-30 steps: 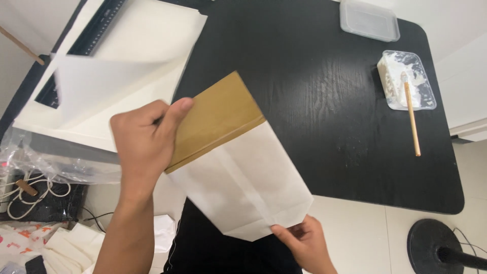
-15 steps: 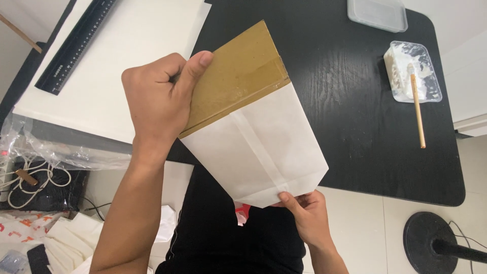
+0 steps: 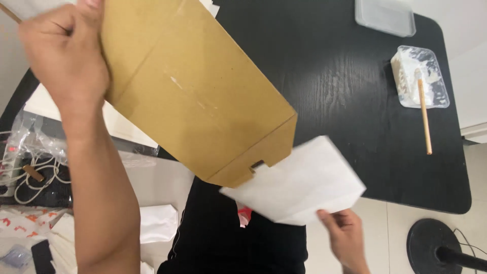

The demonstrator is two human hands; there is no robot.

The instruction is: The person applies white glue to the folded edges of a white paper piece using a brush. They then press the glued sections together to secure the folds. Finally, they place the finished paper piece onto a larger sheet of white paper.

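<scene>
The left hand is raised at about 10 o'clock in the view and grips the upper edge of a flat brown cardboard form with folded flaps. Its fingers are closed around this edge, and the board slants down from 11 o'clock toward the centre, where its notched lower corner ends.

The right hand is low, at about 5 o'clock. It pinches the bottom corner of a white paper bag, folded flat, between thumb and fingers. The bag lies tilted in the air, and its upper left corner is just beside the notched corner of the cardboard; I cannot tell if the two touch. Both things are held above the near edge of a black wooden table with rounded corners and over the person's dark clothing.

On the table at 2 o'clock stands a clear plastic tray with white paste, and a thin wooden stick rests in it and reaches out over the table toward 3 o'clock. At 1 o'clock is a clear plastic lid, partly cut by the frame. At 9 o'clock, on the floor, lie white cables inside clear plastic wrap. At 4 o'clock is a round black stand base.
</scene>
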